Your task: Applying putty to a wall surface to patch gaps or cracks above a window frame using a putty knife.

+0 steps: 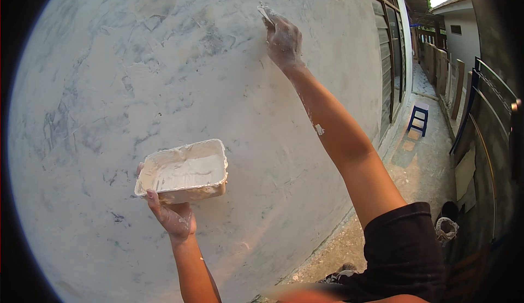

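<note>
In front of me stands a wall [180, 84] smeared with white putty, with grey patches showing through. My left hand [176, 219] is closed round the end and underside of a rectangular plastic tub [191, 195], held up close to the wall. White putty [188, 173] coats the tub's inside and crusts its rim. High on the wall, with the arm stretched out, my right hand [285, 40] grips a thin, pale putty scraper [264, 12]. The scraper's edge is at the wall surface; its handle is mostly hidden by my fingers. White smears mark both hands and my right forearm.
A window with dark frames and louvres [385, 46] lies beyond the wall's right end. Along the narrow concrete path [412, 164] stands a small blue stool [419, 120]. Metal rails and boards [465, 174] line the right side, with a putty-stained container [446, 230] near my elbow.
</note>
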`<action>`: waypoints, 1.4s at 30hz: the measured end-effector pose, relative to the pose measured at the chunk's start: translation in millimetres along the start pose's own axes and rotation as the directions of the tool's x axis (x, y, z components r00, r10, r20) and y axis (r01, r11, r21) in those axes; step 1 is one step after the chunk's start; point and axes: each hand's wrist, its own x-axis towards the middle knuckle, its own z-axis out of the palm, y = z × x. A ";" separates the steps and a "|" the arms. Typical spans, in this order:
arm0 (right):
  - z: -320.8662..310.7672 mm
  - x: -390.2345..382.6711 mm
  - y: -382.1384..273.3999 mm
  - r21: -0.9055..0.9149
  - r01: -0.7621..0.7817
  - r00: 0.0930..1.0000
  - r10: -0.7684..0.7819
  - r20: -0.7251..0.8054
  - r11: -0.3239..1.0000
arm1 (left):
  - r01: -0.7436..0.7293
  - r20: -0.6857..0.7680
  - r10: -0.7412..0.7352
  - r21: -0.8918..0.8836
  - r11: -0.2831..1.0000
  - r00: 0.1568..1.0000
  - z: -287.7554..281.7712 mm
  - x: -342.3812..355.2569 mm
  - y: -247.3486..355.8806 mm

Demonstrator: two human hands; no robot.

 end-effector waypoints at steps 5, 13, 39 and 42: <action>29.1 -66.0 -26.1 0.198 0.027 0.978 -0.066 0.196 0.980 | -0.044 -0.037 0.044 -0.001 0.999 0.998 11.4 -2.3 -19.1; -55.9 -28.9 6.5 0.192 0.110 0.814 -0.199 0.545 0.975 | -0.124 -0.143 0.112 -0.078 0.989 0.983 48.0 -2.2 -26.0; 51.0 8.8 -17.7 0.401 0.221 0.887 -0.354 0.297 0.889 | -0.187 -0.373 0.179 0.015 0.982 0.911 116.9 -40.0 -46.5; 31.1 -63.5 -44.7 0.459 0.287 0.738 -0.500 0.453 0.841 | -0.189 -0.376 0.164 -0.032 0.981 0.912 104.8 -40.8 -32.8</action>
